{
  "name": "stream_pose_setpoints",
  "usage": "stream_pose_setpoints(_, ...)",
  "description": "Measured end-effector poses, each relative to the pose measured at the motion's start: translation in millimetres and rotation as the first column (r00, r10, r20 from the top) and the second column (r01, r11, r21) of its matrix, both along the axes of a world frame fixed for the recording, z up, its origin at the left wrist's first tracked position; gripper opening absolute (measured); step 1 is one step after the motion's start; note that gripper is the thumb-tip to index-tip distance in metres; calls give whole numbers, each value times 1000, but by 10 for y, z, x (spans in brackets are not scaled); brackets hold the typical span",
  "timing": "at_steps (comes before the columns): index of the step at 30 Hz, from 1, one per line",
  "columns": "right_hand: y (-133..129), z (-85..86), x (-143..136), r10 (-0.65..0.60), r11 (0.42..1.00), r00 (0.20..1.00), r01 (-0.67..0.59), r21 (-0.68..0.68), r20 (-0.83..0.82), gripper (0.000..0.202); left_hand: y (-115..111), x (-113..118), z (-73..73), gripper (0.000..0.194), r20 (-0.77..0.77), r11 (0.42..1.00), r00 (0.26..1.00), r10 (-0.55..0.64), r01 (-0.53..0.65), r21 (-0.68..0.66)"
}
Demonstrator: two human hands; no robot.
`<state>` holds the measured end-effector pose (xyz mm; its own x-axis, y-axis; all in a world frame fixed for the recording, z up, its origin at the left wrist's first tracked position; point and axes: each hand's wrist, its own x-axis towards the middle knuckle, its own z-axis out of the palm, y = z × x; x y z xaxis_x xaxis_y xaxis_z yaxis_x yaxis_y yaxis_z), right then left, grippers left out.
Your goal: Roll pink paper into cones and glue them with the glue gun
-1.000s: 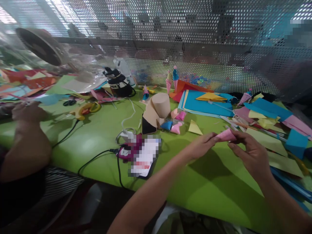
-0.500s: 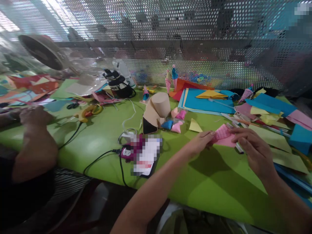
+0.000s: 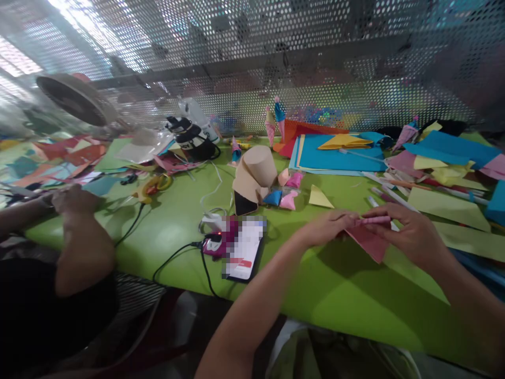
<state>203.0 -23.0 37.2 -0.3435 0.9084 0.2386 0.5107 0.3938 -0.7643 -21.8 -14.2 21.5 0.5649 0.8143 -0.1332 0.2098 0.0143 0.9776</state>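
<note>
Both my hands hold a piece of pink paper (image 3: 370, 243) above the green table. My left hand (image 3: 331, 226) pinches its left end. On the other side, the fingers of my right hand (image 3: 412, 231) close on the upper edge, which looks rolled or folded over into a narrow strip. The rest of the sheet hangs down to a corner between my hands. A small cream paper triangle (image 3: 320, 197) lies on the table just beyond my left hand. Some pens or markers (image 3: 374, 202) lie beyond my right hand.
A phone (image 3: 246, 250) and purple power strip (image 3: 221, 239) with cables lie left of my forearm. Behind them stand a beige paper roll (image 3: 258, 166) and small clay packets (image 3: 290, 200). Blue paper sheets (image 3: 335, 158) lie at the back. A co-worker's hand (image 3: 73, 202) is at far left, near a glue gun (image 3: 148, 189).
The pink paper has turned: its patterned face was up, and now a strip shows along the top with a corner hanging down. My right hand has shifted slightly. The view has tilted.
</note>
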Motion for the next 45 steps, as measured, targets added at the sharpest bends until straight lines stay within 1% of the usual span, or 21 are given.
stream_pose_setpoints(1, -1, 12, 1, -33, 999, 999, 33, -11, -7, 30, 13, -30, 8, 45, 28, 999, 999, 35, -35, -10)
stream_pose_setpoints(3, 5, 30, 13, -101, 994, 995, 101, -32, -8, 35, 41, -91, 39, 45, 98, 996, 991, 92, -93, 12)
stream_pose_setpoints(4, 13, 34, 24, -129, 990, 992, 129, -50, -8, 37, 53, -117, 60, 46, 128, 994, 986, 103, -108, 32)
stream_pose_setpoints(6, 31, 30, 50, -158, 983, 987, 156, -98, -17, 41, 71, -147, 99, 43, 152, 993, 984, 91, -101, 57)
stream_pose_setpoints(9, 58, -4, 90, -164, 971, 986, 156, -182, -30, 45, 74, -144, 127, 34, 122, 993, 989, 80, -89, 75)
stream_pose_setpoints(13, 85, -66, 121, -167, 959, 981, 137, -249, -101, 46, 59, -114, 112, 25, 59, 981, 990, 129, -136, 137)
stream_pose_setpoints(16, 92, -83, 126, -166, 953, 978, 127, -274, -123, 44, 51, -106, 104, 21, 42, 972, 988, 145, -151, 178)
stream_pose_setpoints(20, 73, -63, 123, -186, 953, 981, 165, -255, -61, 45, 46, -101, 98, 17, 40, 975, 989, 144, -149, 162)
stream_pose_setpoints(22, 60, -45, 117, -185, 961, 982, 172, -215, -46, 44, 43, -99, 95, 17, 32, 978, 989, 146, -149, 147)
stream_pose_setpoints(23, 55, -35, 113, -172, 972, 984, 163, -168, -41, 43, 42, -99, 95, 18, 23, 978, 989, 145, -146, 147)
stream_pose_setpoints(25, 51, -20, 102, -120, 993, 993, 120, 2, -10, 38, 37, -97, 99, 20, -11, 975, 989, 149, -145, 169)
stream_pose_setpoints(26, 52, -17, 96, -84, 991, 996, 81, 108, 25, 35, 34, -94, 103, 20, -46, 971, 987, 153, -141, 193)
stream_pose_setpoints(28, 55, -23, 81, -17, 960, 993, -17, 279, 119, 29, 24, -77, 109, 20, -146, 956, 975, 168, -126, 264)
stream_pose_setpoints(30, 57, -48, 63, 12, 936, 982, -76, 344, 187, 26, 11, -47, 103, 16, -250, 938, 952, 179, -89, 334)
stream_pose_setpoints(32, 55, -78, 44, 12, 940, 974, -88, 330, 225, 25, -3, -9, 78, 16, -306, 928, 937, 170, -48, 370)
stream_pose_setpoints(35, 43, -95, 19, 27, 973, 965, -86, 216, 262, 24, -15, 38, 23, 17, -271, 941, 953, 133, -36, 336)
stream_pose_setpoints(38, 27, -70, 11, 44, 993, 974, -66, 97, 222, 28, -9, 49, -11, 27, -135, 974, 987, 91, -60, 218)
stream_pose_setpoints(41, 11, -44, 16, -1, 997, 990, -9, 71, 141, 28, 1, 36, -3, 31, -10, 991, 996, 86, -84, 107)
stream_pose_setpoints(45, 3, -45, 25, -33, 997, 993, 24, 77, 112, 27, 7, 28, 8, 27, 58, 994, 995, 87, -90, 55)
